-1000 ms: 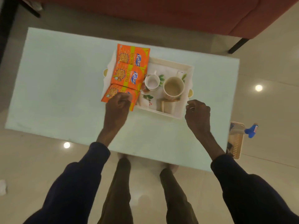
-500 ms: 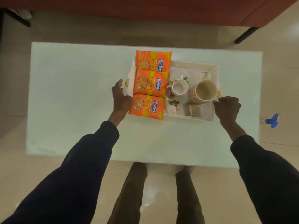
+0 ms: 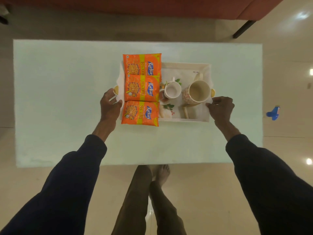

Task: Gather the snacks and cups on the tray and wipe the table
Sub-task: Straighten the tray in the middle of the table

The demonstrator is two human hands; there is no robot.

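A white tray (image 3: 186, 68) stands on the pale green table (image 3: 67, 99). Three orange snack packets (image 3: 141, 89) lie in a column across its left part. A small white cup (image 3: 172, 90) and a larger patterned mug (image 3: 199, 91) stand on the tray's right part. My left hand (image 3: 110, 106) grips the tray's left edge beside its yellow handle (image 3: 116, 89). My right hand (image 3: 221, 107) grips the tray's right edge just below the other yellow handle (image 3: 213, 92).
A red sofa (image 3: 169, 5) runs along the far side of the table, with a dark leg (image 3: 243, 28) at the right. A blue object (image 3: 273, 113) lies on the floor to the right. My legs stand at the table's near edge.
My left hand left the nearest packet and took the tray's left edge. My right hand closed on the tray's right edge. The camera view shifted, so the table looks squarer.
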